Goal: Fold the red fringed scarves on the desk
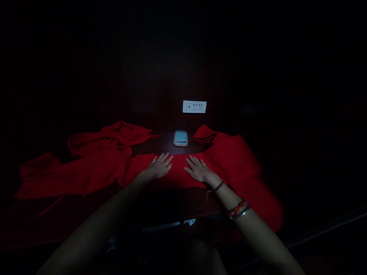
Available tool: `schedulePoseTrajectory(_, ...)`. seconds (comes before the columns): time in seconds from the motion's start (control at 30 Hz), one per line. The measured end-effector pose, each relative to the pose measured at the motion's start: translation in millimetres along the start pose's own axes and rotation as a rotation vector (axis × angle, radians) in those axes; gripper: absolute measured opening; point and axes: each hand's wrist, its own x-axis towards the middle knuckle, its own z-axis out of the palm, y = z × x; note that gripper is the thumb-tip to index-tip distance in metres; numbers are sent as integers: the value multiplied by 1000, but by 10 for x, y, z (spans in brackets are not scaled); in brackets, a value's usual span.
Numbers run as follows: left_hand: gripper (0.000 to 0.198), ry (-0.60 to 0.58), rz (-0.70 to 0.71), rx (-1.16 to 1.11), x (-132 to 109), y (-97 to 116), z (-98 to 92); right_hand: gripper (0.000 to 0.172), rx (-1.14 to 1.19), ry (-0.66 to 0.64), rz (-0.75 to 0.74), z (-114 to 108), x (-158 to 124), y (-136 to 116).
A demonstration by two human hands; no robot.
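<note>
Left hand and right hand were both just splayed flat on the red fabric, gripping nothing, dark counter underneath.

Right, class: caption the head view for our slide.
Left hand and right hand lie flat on red cloth, a white rectangular wall socket beyond.

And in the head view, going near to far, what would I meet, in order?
Silver bangle → left hand and right hand, side by side on the red cloth → small pale object → white socket panel.
</note>
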Motion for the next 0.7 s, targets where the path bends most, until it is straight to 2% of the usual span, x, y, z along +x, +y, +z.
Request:
schedulePoseTrajectory(0.1, 52, -8, -7, -6, 2, 5, -9, 65, -15, 58, 141, 2, 3, 90)
schedulePoseTrajectory(0.23, 52, -2, -10, -15, 14, 5, -3, 65, -50, 165, 167, 8, 2, 92)
schedulePoseTrajectory(0.43, 52, 4, 3, -30, 28, -10, 7, 66, -47, 131, 218, 20, 21, 94)
schedulePoseTrajectory(0.57, 52, -4, 6, -30, 22, -4, -3, 65, -28, 160, 185, -2, -10, 93)
schedulePoseTrajectory(0.7, 52, 10, 0, -29, 24, 0, 5, 64, 1, 165, 12, -6, -62, -1)
